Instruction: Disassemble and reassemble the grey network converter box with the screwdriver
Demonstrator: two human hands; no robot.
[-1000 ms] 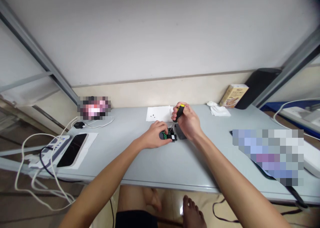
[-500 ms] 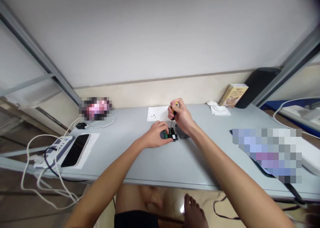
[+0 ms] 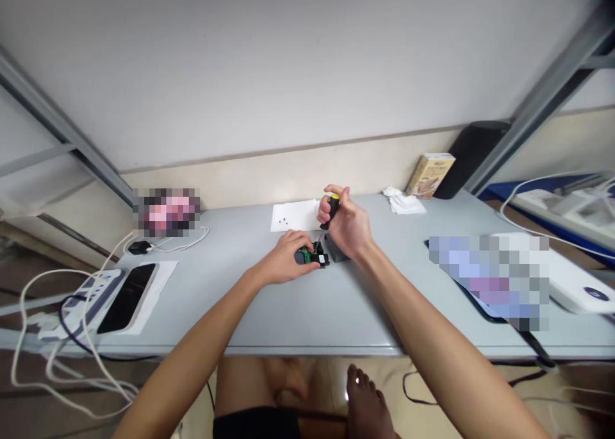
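Note:
My left hand (image 3: 289, 259) grips a small black device with a green circuit board (image 3: 307, 256), its thumb along the near edge and its fingers over the far side. In my right hand (image 3: 350, 224) is a screwdriver (image 3: 332, 207) with a black and yellow handle, its thin shaft slanting down to the device. Where exactly the tip rests is too small to make out. A dark grey box-like part (image 3: 336, 249) lies just right of the device, partly hidden by my right hand. Behind them, several tiny dark screws (image 3: 283, 221) lie on a white paper sheet (image 3: 300, 213).
A phone (image 3: 129, 298) and a power strip (image 3: 91, 301) with loose white cables are at the left. Towards the back right stand a yellow box (image 3: 431, 175) and a crumpled tissue (image 3: 406, 204). A blurred-out tablet-like item (image 3: 485, 282) lies at the right, beside a white device (image 3: 571, 285).
The screwdriver now tilts more, and my right hand's fingers have loosened and shifted around its handle. My left hand keeps its hold on the device. The whole view has shifted slightly.

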